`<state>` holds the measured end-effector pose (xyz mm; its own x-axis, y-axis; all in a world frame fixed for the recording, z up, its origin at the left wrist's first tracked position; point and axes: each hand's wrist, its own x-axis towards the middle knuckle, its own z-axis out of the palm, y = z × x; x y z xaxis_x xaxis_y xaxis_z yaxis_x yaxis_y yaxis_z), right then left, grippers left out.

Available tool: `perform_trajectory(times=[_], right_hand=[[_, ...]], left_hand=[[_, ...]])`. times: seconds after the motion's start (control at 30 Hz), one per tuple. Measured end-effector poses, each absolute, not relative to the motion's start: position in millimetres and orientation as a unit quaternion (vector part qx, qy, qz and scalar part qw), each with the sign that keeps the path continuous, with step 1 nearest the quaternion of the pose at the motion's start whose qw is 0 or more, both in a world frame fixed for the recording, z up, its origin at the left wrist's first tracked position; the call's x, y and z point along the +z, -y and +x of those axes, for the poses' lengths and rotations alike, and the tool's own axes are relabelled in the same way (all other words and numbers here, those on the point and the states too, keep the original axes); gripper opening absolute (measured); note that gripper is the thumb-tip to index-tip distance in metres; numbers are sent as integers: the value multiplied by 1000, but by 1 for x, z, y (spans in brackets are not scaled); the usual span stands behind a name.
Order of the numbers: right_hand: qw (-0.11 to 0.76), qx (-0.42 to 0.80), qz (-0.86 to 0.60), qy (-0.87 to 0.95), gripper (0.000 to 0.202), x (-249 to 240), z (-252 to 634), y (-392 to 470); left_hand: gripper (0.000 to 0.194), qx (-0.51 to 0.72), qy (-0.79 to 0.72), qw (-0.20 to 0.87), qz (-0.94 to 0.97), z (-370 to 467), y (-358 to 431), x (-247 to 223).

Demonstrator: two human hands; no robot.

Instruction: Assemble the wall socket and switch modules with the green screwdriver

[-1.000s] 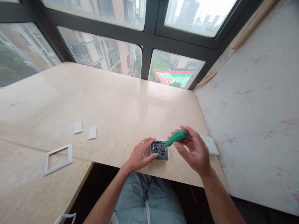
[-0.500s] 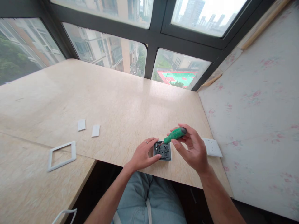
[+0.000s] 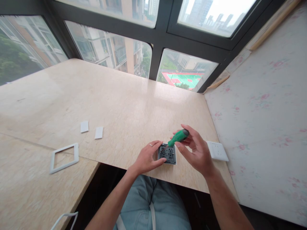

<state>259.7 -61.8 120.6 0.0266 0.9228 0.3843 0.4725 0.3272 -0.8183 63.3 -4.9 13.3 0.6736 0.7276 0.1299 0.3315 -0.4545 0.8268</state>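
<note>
Right hand (image 3: 197, 154) is gripping a green screwdriver (image 3: 178, 138), its long axis slanting down-left onto the switch module (image 3: 169, 154). Left hand (image 3: 146, 157) is clasping the module's left side, which is resting on the desk (image 3: 120, 105) between both hands.

The countertop (image 3: 134, 105) is open toward the window (image 3: 163, 38), but the white socket (image 3: 218, 151) seemingly crowds the right hand (image 3: 197, 154).

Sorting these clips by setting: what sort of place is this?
Probably a home, at a window-side counter high up in a building: floral wallpaper covers the wall on the right, and the windows look down on a sports court among tall buildings.
</note>
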Motion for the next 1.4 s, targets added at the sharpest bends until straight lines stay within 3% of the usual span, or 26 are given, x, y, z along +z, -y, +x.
perform_trajectory(times=[0.13, 0.3, 0.43, 0.67, 0.8, 1.03, 1.4], right_hand=[[433, 247, -499, 709, 62, 131, 262, 54], [375, 209, -492, 757, 44, 151, 263, 46], [304, 104, -521, 791, 29, 170, 256, 43], [149, -116, -605, 774, 48, 191, 237, 44], [162, 18, -583, 796, 27, 191, 236, 46], [236, 216, -523, 790, 49, 186, 252, 51], [236, 155, -576, 767, 20, 192, 248, 47]], left_hand=[[69, 239, -326, 408, 819, 63, 5, 13], [70, 232, -328, 401, 823, 64, 5, 12], [68, 232, -322, 398, 827, 63, 5, 11], [71, 232, -318, 395, 830, 62, 4, 8], [72, 233, -315, 399, 829, 62, 4, 7], [71, 225, -311, 402, 831, 61, 3, 9], [91, 223, -302, 388, 842, 60, 2, 6]])
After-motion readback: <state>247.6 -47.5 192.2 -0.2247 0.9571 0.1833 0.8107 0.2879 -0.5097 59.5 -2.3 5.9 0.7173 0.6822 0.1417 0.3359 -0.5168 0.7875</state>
